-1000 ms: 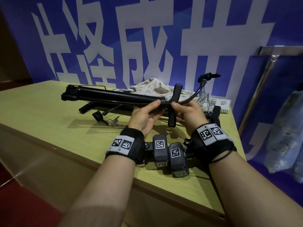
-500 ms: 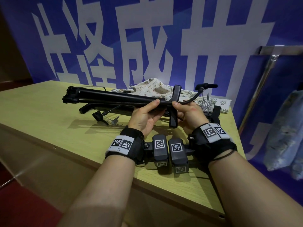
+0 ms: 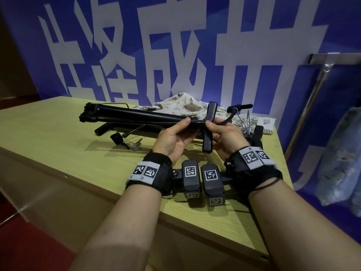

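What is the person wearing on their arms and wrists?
No sleeves; the forearms are bare. The left wrist strap and right wrist strap are black fabric, each carrying white tags printed with black square codes. A dark grey block with the same kind of code juts from each: left block, right block. A thin black cord circles the right wrist.

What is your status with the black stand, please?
Left hand grips folded black stand, held off table. Right hand grips its crossbar. Another stand lies just beneath.

Black tripod, cream cloth with perhaps leafy print
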The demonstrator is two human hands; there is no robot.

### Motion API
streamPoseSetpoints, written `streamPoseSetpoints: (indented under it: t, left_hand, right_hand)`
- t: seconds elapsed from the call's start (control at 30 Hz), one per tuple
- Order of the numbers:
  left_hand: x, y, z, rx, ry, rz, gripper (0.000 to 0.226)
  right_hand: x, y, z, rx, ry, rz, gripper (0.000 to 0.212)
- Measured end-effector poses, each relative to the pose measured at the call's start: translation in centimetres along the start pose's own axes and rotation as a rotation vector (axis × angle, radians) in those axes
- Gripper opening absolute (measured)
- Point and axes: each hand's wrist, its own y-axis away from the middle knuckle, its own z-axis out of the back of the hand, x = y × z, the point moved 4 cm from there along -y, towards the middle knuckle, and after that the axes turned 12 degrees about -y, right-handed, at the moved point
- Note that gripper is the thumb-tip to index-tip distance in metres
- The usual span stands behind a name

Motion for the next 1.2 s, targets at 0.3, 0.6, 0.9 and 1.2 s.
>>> streamPoseSetpoints:
  t: [0.3, 0.6, 0.9, 1.2]
  left_hand:
    - [0.1, -0.4, 0.5, -0.043, -0.028, 0.021, 0.011]
    - [-0.5, 0.3, 1.2, -0.154, -0.087, 0.065, 0.012]
    - [-4.2, 2.4, 5.0, -0.254, -0.201, 0.104, 0.035]
    - [-7.6, 3.9, 9.8, -0.378, -0.113, 0.085, 0.034]
  right_hand:
    - [0.0, 0.0, 0.5, -0.109, -0.259, 0.006, 0.017]
    - [0.4, 0.3, 0.8, -0.105, -0.376, -0.026, 0.018]
    - [0.6, 1.7, -0.8, -0.080, -0.353, -0.027, 0.018]
    - [0.9, 1.9, -6.9, 0.026, -0.135, 0.034, 0.026]
